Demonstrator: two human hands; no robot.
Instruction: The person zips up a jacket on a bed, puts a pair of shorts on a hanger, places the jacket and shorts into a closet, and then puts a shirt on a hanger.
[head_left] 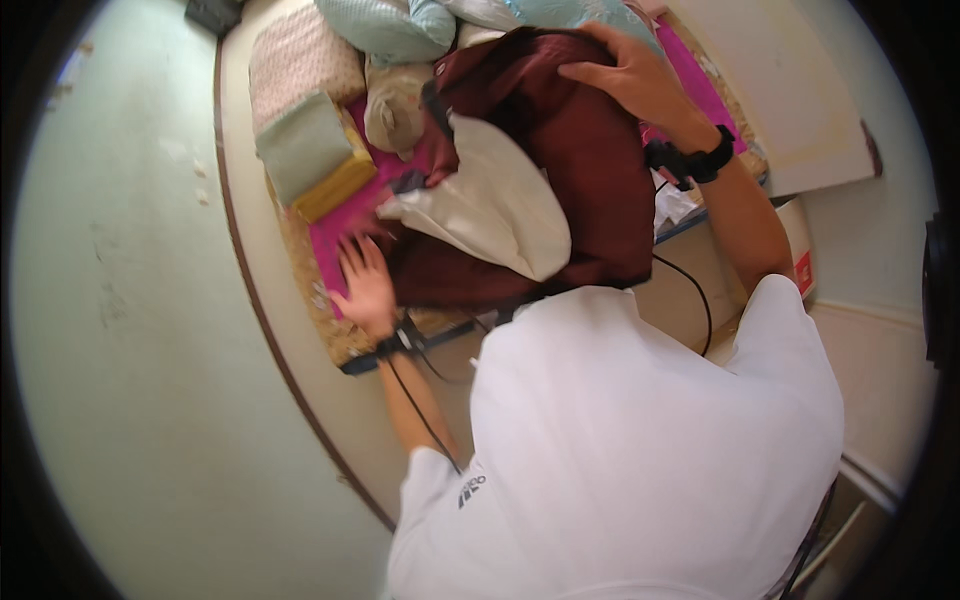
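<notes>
A dark maroon cloth item (pixel 600 170) with a shiny surface lies bunched in front of me. Its pale cream inner side (pixel 490 195) shows in the middle, and I cannot tell what kind of garment or cover it is. At its far right edge, my right hand (pixel 635 75) grips the maroon cloth, with thumb and fingers bent over it. My left hand (pixel 366 285) is beside the near left edge of the cloth, fingers spread and slightly blurred. Whether it touches the cloth is unclear. Both wrists wear black bands with devices.
Beneath is a bright pink sheet (pixel 330 245) on a patterned surface. A folded grey-green and yellow cloth (pixel 305 160), a pale pink pillow (pixel 300 65) and light blue bundles (pixel 395 30) lie beyond. A wall (pixel 120 300) stands left; a black cable (pixel 705 300) hangs right.
</notes>
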